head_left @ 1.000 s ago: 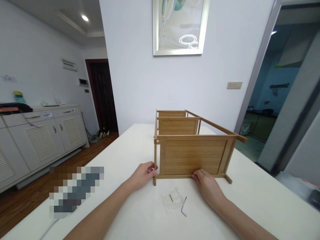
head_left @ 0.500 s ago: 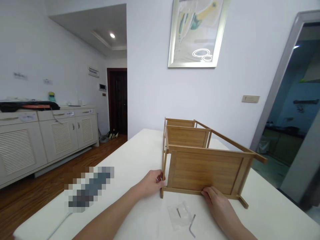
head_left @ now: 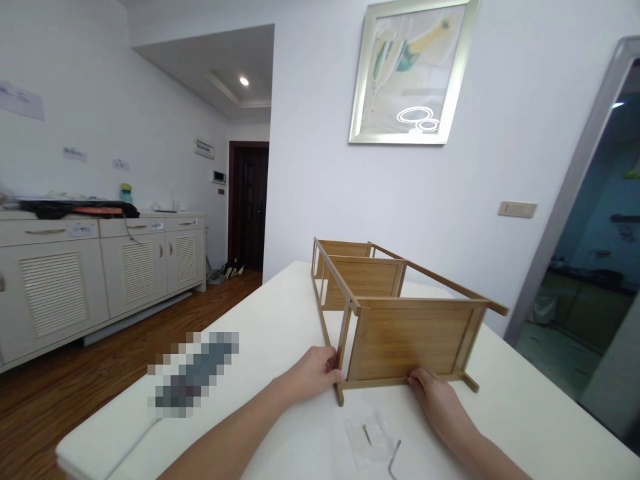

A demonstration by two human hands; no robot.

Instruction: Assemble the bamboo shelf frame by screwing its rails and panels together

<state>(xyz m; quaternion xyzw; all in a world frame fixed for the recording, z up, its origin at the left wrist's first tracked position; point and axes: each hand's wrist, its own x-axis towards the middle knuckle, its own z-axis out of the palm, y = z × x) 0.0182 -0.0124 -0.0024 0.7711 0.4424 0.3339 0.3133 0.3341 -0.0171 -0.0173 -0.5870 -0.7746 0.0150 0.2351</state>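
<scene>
The left hand and right hand pinch the wooden rack at its near end; its long side points to eleven o'clock.

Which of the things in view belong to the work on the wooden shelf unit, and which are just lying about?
Likely part of the work:
wooden shelf unit
hex key
screw
clear plastic bag

Apparently just lying about:
pixelated object
white cable
yellow-capped bottle

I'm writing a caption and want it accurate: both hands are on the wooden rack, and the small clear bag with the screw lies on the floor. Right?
Not quite: the small clear bag with the screw lies on the white table, as the head view shows. Both hands are indeed on the wooden rack.
</scene>
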